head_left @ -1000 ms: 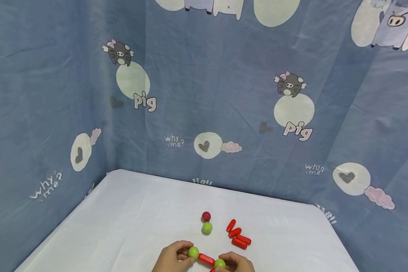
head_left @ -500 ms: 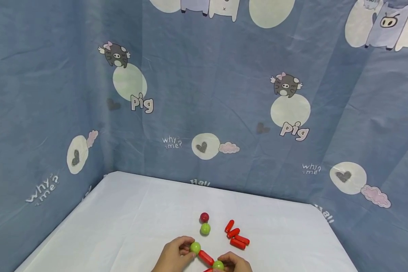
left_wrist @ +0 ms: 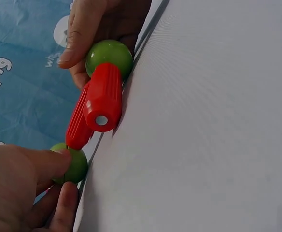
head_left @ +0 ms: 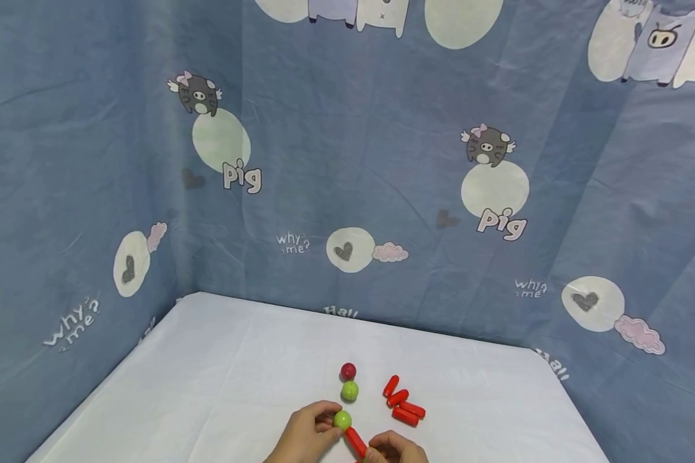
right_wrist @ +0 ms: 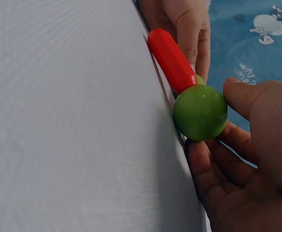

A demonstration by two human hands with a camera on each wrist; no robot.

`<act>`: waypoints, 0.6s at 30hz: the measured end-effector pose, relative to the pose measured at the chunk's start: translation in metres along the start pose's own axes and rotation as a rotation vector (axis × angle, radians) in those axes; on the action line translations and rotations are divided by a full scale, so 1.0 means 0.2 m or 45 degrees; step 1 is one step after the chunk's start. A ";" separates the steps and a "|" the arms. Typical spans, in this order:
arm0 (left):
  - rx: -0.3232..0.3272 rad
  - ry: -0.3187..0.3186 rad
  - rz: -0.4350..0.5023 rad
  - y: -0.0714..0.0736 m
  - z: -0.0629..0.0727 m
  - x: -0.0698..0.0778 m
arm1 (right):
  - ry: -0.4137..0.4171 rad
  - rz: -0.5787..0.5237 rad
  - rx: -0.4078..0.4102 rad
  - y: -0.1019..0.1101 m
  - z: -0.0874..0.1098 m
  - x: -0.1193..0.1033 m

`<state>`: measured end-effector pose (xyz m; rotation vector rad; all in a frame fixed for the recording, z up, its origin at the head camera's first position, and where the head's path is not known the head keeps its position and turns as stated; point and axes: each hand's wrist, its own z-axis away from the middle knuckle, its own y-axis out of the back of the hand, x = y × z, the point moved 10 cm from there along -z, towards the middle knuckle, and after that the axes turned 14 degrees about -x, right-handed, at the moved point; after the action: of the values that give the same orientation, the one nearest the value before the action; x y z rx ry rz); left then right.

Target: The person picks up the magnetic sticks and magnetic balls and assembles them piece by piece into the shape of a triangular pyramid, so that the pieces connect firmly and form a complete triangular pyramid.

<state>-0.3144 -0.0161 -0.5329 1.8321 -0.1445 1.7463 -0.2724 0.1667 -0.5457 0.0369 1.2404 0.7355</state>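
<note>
My left hand (head_left: 307, 431) pinches a green ball (head_left: 343, 420) between thumb and fingers, low over the white table. From that ball a red ridged rod (head_left: 356, 442) runs down to a second green ball (right_wrist: 200, 113), which my right hand (head_left: 396, 447) holds between thumb and fingers. That second ball is hidden in the head view. Another red rod (left_wrist: 102, 96) sticks out from it, and its free end shows a round silver tip in the left wrist view. Both rods touch the second ball, with an angle between them.
Beyond my hands lie a loose dark red ball (head_left: 348, 371) and a green ball (head_left: 350, 391), close together. Several loose red rods (head_left: 405, 417) lie to their right. A blue patterned curtain (head_left: 347, 161) hangs behind the white table (head_left: 255, 360).
My left hand and its green ball have shifted right, and the rod between the balls slants more steeply. The right-hand ball has dropped out of sight behind the fingers in the head view.
</note>
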 end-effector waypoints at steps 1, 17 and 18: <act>-0.005 0.005 0.011 -0.01 0.00 0.00 | 0.002 0.006 0.010 0.00 0.00 0.00; -0.204 -0.010 0.066 -0.18 -0.08 0.06 | -0.050 -0.061 0.176 0.05 -0.02 0.07; -0.206 0.002 0.070 -0.18 -0.09 0.06 | -0.049 -0.067 0.179 0.05 -0.02 0.07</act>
<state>-0.3109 0.0258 -0.5356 1.7248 -0.3290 1.7204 -0.2785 0.1808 -0.5547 0.1328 1.2498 0.5983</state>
